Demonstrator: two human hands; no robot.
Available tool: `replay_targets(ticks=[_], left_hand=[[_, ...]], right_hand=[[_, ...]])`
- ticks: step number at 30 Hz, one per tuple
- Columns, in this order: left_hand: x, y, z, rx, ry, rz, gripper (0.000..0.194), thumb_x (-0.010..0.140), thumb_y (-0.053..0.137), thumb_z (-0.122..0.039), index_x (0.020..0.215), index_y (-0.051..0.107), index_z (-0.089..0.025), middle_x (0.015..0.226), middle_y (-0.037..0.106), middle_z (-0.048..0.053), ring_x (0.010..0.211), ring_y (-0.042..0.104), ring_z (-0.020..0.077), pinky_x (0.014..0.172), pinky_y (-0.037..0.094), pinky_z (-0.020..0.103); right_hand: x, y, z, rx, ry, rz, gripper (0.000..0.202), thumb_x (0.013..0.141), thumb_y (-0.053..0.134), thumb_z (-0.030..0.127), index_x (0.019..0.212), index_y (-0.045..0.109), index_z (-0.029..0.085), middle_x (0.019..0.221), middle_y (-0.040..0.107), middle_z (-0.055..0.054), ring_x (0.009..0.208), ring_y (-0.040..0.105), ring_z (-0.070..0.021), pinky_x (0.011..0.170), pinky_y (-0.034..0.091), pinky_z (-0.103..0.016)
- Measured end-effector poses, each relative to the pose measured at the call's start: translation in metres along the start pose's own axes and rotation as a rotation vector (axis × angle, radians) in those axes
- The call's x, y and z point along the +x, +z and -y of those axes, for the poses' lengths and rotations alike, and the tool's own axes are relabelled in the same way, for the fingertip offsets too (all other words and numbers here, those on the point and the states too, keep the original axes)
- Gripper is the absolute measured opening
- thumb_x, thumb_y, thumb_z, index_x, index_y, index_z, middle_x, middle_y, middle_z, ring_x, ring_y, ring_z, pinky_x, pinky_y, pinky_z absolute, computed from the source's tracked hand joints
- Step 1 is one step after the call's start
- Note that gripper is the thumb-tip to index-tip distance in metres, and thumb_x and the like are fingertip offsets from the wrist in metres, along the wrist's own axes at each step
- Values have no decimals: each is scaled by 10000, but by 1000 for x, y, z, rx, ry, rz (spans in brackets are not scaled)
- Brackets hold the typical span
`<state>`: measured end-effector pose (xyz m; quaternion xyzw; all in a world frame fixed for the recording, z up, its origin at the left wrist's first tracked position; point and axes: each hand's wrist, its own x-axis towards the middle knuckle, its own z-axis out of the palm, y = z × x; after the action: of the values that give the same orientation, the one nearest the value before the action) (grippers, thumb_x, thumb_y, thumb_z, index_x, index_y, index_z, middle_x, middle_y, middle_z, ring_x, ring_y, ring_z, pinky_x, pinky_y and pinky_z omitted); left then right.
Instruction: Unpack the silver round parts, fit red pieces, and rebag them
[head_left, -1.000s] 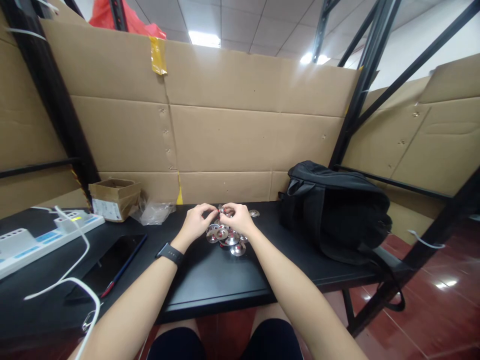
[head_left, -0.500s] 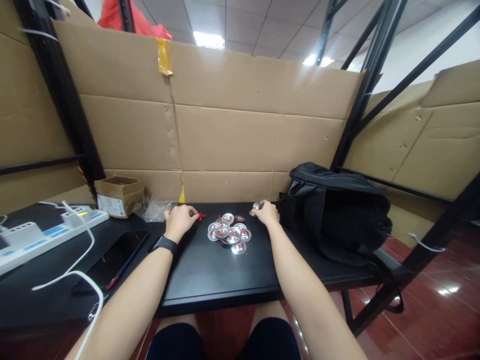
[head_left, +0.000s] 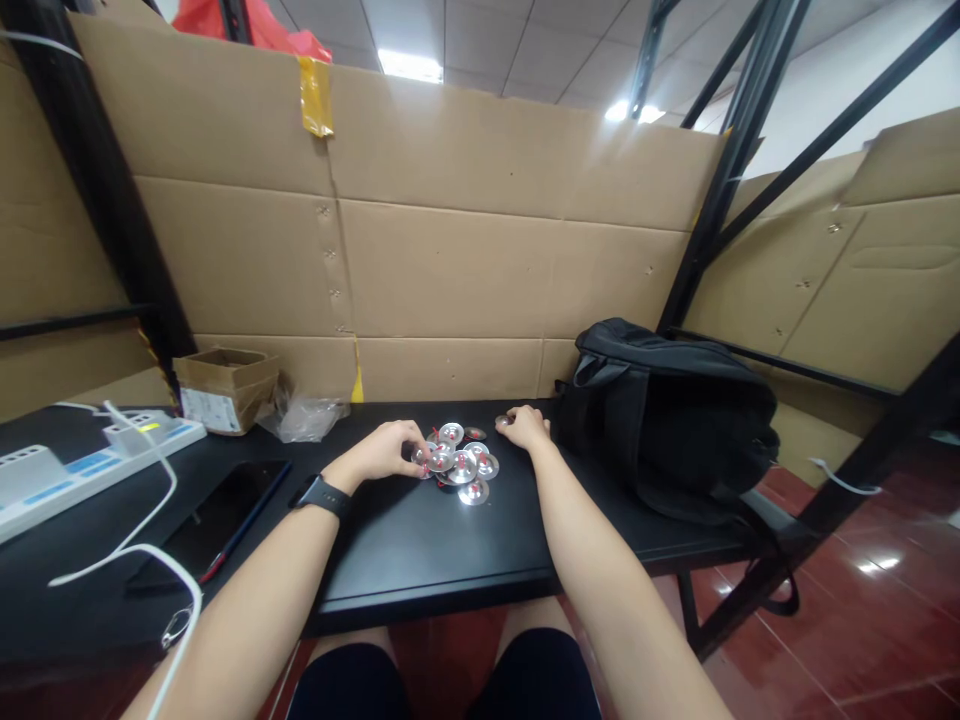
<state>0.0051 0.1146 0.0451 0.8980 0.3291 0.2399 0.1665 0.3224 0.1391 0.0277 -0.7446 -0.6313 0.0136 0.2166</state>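
A loose pile of shiny round metal discs (head_left: 465, 466) with red centres lies on the black table (head_left: 442, 550). My left hand (head_left: 394, 448) is at the pile's left side, its fingers closed on the edge of a disc (head_left: 422, 458). To the right of the pile and farther back, my right hand (head_left: 527, 426) has its fingertips closed on another metal disc (head_left: 504, 422), low at the tabletop. A darker disc (head_left: 475, 434) lies at the back of the pile.
A black backpack (head_left: 667, 430) stands on the right. On the left are an open cardboard box (head_left: 225, 390), clear plastic bags (head_left: 307, 418), a phone (head_left: 225, 510), a pen (head_left: 244, 530), a white cable (head_left: 169, 480) and power strips (head_left: 82, 478). Cardboard (head_left: 450, 250) walls the back.
My left hand has left the small red item and moved right to the pile, where it grips a disc. My right hand stays near the same spot, its disc now lower and flatter.
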Motion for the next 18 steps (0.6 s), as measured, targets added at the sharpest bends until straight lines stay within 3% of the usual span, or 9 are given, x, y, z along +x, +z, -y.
replay_targets(ticks=[9, 12, 14, 18], left_hand=[[5, 10, -11, -60, 67, -37, 145, 767, 752, -400, 813, 781, -266, 899, 684, 37, 859, 655, 191, 805, 489, 287], [4, 8, -15, -79, 79, -63, 144, 800, 716, -382, 812, 761, -246, 914, 684, 45, 870, 652, 197, 828, 492, 306], [3, 4, -16, -115, 81, -104, 161, 817, 695, -386, 817, 749, -234, 937, 680, 53, 892, 647, 203, 858, 492, 327], [2, -1, -17, -155, 65, -179, 171, 822, 687, -389, 827, 744, -227, 965, 656, 57, 919, 635, 206, 905, 485, 355]], right_hand=[[-3, -5, 14, 92, -72, -106, 345, 803, 679, 336, 1129, 708, 228, 1264, 620, -128, 1215, 520, -324, 993, 404, -499], [-7, -8, 23, 240, -162, -155, 314, 796, 682, 279, 1103, 717, 223, 1233, 645, -105, 1148, 572, -270, 981, 438, -438], [-12, -10, 33, 416, -295, -100, 295, 794, 684, 266, 1081, 728, 210, 1145, 694, -82, 1024, 632, -214, 926, 482, -362], [-31, -15, 59, 662, -587, 231, 401, 733, 778, 387, 1095, 746, 218, 1038, 751, -47, 921, 684, -197, 830, 518, -303]])
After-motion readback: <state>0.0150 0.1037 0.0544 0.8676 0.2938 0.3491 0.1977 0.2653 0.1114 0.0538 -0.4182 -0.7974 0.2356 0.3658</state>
